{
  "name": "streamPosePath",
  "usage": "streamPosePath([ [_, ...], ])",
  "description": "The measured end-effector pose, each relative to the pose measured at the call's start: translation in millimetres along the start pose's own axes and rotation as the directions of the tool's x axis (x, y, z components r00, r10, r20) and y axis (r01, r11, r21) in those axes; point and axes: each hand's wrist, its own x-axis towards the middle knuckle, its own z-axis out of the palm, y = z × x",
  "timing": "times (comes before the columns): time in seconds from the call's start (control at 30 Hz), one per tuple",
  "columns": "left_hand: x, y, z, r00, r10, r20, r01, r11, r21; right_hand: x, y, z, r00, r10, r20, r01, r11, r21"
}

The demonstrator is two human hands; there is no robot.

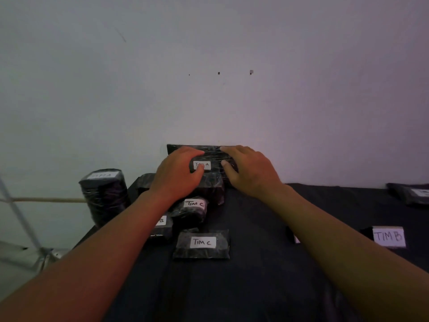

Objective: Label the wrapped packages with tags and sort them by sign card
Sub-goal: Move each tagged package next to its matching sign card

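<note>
Pretty much everything here is black: the worktop [255, 275] has a black cloth over it, and the packages, like the flat one in front [202, 244], the round one behind it [191, 210] and the tall roll on the left [104, 196], are all shiny black plastic wrap. Their tags [202, 242] are white with black handwritten letters, same as the sign card [388, 236] on the right. The wall [209, 66] is plain pale grey with a few small dark marks.

The scene was dim and soft. Faint purple light fell from the right onto the plain pale wall [301, 89]. Wide-angle distortion curved the frame edges.
</note>
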Motion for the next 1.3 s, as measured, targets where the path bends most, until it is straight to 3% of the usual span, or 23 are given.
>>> streamPosePath([
  [0.47,39.1,-71.0,52.7,0.996,-0.083,0.030,0.084,0.996,-0.022,57.9,28.9,77.3,0.995,0.019,0.102,-0.005,0.991,-0.132],
  [0.8,83.0,-111.7,90.2,0.996,-0.068,0.054,0.066,0.997,0.043,114.2,50.0,119.3,0.990,0.013,0.141,0.015,0.981,-0.195],
  [1.13,86.2,-124.6,99.8,0.998,-0.059,0.009,0.057,0.986,0.156,126.3,49.3,126.0,0.974,0.040,0.224,-0.009,0.990,-0.139],
  [1.3,87.3,-113.7,83.2,0.994,-0.090,-0.066,0.100,0.979,0.180,116.5,57.8,102.5,0.993,-0.024,0.119,0.043,0.987,-0.154],
])
